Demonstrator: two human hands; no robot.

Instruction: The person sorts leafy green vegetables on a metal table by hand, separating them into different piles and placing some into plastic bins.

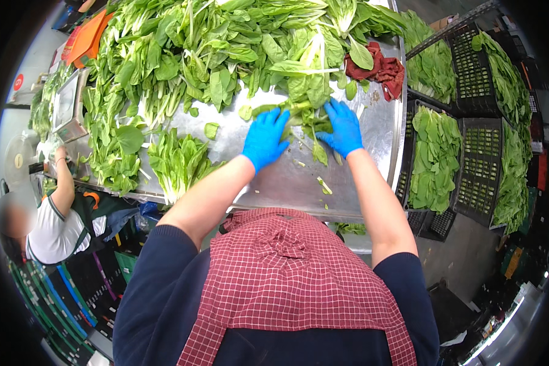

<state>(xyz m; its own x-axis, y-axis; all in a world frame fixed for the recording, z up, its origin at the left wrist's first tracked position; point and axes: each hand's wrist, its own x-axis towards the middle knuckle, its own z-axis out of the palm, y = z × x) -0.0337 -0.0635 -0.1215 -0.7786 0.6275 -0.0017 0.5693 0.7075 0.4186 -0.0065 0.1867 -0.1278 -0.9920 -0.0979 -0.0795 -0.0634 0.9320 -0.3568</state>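
Observation:
My left hand (265, 141), in a blue glove, lies palm down on the metal tabletop (286, 185), its fingertips at a small heap of loose leaves. Across from it my right hand (343, 129), also gloved in blue, touches the heap's other side with thumb and fingers apart. A torn green leaf (319, 153) and some stem scraps (324, 185) lie between and below the hands. Just beyond them, leafy greens with pale stems (309, 84) form the near edge of a large pile (201, 50). A separate bunch of greens (176, 160) rests left of my left forearm.
A crumpled dark red cloth (389, 73) lies at the table's right side. Black plastic crates (478, 167) with greens stand beyond that edge. At left, a co-worker (61, 224) reaches towards a weighing scale (20, 158). An orange container (88, 39) stands at the far left.

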